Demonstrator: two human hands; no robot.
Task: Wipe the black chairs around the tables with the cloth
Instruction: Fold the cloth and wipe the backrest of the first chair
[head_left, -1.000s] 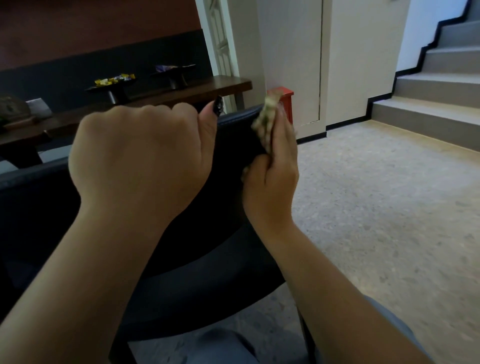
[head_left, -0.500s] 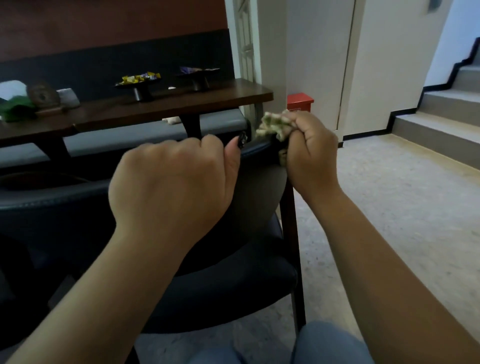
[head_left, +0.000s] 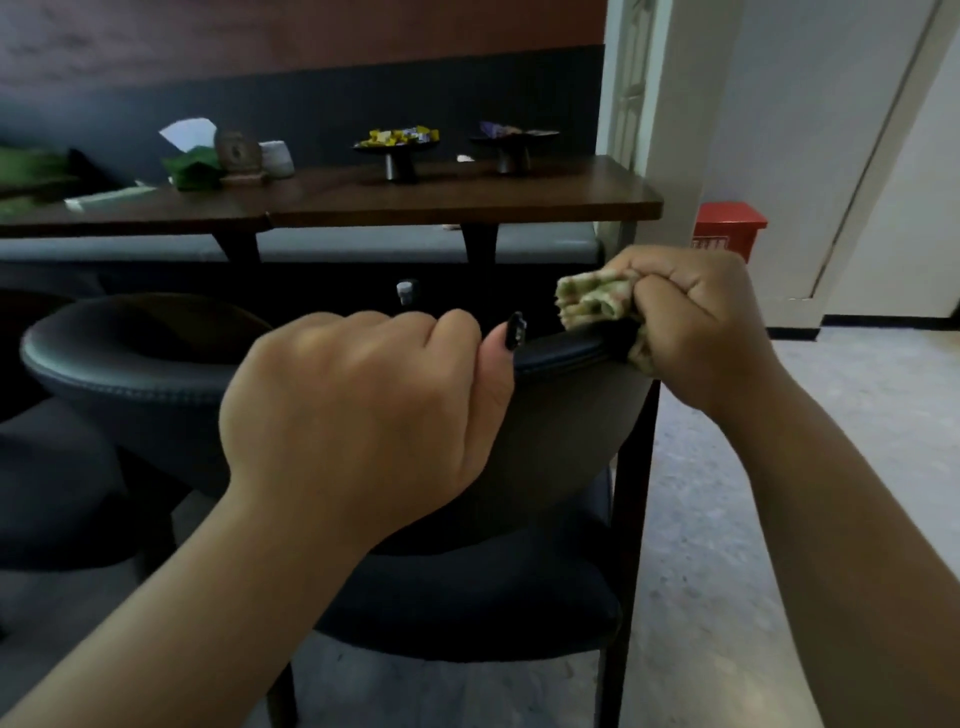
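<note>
Right hand (head_left: 696, 322) is fisted tight around the cloth (head_left: 589, 301), a bunched greenish-cream wad sticking out on the thumb side. Cloth is pressed on the top rim of the black chair (head_left: 561, 415) at the backrest's right end, right above the rear leg. Left hand (head_left: 358, 410) is curled over the same rim toward the middle of the backrest, thumb with a dark nail lying along the edge, near the cloth but not touching it. Hands are apart on the rim.

Chair's backrest is curved, seat below it, facing the wooden table (head_left: 452, 202). A second dark chair (head_left: 47, 467) is left of it. Past the chair, on the table: two black pedestal dishes (head_left: 397, 153) with wrapped sweets, green tissue box (head_left: 195, 166), small white cup (head_left: 276, 158). Grey bench behind the table. Red bin (head_left: 727, 228) sits right of the chair, against the wall.
</note>
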